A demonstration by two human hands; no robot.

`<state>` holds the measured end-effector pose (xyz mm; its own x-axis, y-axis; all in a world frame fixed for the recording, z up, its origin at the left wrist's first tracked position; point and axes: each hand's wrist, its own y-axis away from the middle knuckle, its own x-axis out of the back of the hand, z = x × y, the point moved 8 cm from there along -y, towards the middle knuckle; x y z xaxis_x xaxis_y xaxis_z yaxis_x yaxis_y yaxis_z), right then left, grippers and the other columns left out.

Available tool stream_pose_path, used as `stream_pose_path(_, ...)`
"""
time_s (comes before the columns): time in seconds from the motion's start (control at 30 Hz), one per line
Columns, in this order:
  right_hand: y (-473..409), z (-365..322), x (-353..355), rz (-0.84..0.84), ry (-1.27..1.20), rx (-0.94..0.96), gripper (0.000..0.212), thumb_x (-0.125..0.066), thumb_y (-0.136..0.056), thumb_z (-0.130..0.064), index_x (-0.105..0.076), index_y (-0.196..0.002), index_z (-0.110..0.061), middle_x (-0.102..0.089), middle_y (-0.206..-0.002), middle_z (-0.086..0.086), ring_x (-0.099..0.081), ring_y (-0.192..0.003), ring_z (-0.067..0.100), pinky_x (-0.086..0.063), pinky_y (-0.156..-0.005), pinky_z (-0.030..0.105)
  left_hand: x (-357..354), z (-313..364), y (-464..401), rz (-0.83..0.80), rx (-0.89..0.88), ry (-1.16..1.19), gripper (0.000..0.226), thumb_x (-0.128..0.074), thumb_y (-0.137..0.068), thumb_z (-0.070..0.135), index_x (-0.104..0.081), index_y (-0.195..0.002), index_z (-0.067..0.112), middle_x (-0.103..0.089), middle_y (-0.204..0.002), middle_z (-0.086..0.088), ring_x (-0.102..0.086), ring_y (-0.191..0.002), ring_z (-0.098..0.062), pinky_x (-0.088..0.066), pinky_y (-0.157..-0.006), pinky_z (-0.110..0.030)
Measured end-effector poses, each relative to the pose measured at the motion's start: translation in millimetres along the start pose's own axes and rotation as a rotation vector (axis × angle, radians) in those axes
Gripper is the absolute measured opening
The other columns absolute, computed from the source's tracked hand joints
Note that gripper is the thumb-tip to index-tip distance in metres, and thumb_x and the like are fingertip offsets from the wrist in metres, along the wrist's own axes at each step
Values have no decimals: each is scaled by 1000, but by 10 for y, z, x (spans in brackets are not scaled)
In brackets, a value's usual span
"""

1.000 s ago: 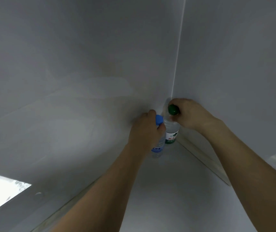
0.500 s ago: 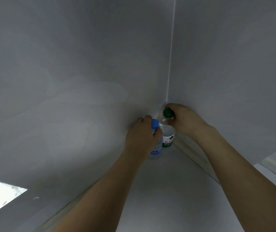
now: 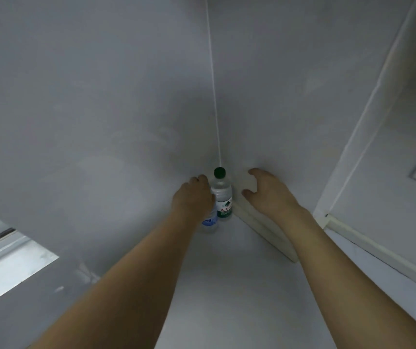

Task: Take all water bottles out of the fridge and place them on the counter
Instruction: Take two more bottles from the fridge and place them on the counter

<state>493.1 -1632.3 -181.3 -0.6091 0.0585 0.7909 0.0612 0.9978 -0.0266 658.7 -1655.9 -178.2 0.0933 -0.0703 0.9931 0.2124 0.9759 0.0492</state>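
Here, two water bottles stand upright on the white table point(image 3: 227, 285), tucked into the corner where two grey walls meet. The green-capped bottle point(image 3: 222, 196) sits deepest in the corner; the blue-labelled bottle point(image 3: 209, 222) touches it on its left, mostly hidden. The left hand point(image 3: 191, 197) covers the top of the blue-labelled bottle, fingers point(image 3: 199, 180) curled round it. The right hand point(image 3: 267, 192) hangs just beside the green-capped bottle, apart from it, fingers loosely spread, holding nothing.
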Motion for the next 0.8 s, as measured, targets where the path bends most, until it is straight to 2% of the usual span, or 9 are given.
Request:
stream_pose_path(0.2,641,62,314,6,15,-26,73,-59,-94,-27,-18,-153,-12,-31,-154,10,-35,-137,24,-27,-107,26,291,282,399,98,-112,-126,48,-45,-102,36,-40,-137,4,-50,-134,-13,-52,-117,-33,-44,-95,-40)
stream_pose_path(0.33,1204,78,481,18,115,-97,69,-57,-93,-29,-23,-150,-9,-33,-151,13,-37,-134,29,-31,-107,31,363,519,770,106,-194,-149,51,-44,-101,36,-37,-142,6,-45,-143,-13,-46,-126,-34,-38,-105,-41)
stream_pose_path(0.47,1761,111,682,29,246,-194,64,-58,-90,-31,-33,-144,-6,-41,-143,14,-39,-130,31,-31,-108,35,423,682,1131,79,-250,-179,49,-41,-102,34,-37,-141,6,-43,-145,-14,-44,-129,-35,-34,-108,-45)
stream_pose_path(0.63,2446,140,1144,94,363,-293,71,-53,-94,-35,-20,-150,-7,-24,-156,13,-21,-143,30,-17,-118,37,644,1011,1512,121,-374,-156,46,-40,-102,38,-41,-135,6,-46,-140,-13,-47,-124,-35,-35,-106,-45)
stream_pose_path(0.8,3101,162,1611,190,380,-317,74,-50,-97,-33,-9,-154,-8,-10,-161,10,-8,-148,27,-7,-119,35,735,1589,1860,136,-527,-148,54,-36,-103,42,-35,-143,7,-40,-148,-13,-43,-130,-34,-32,-109,-44)
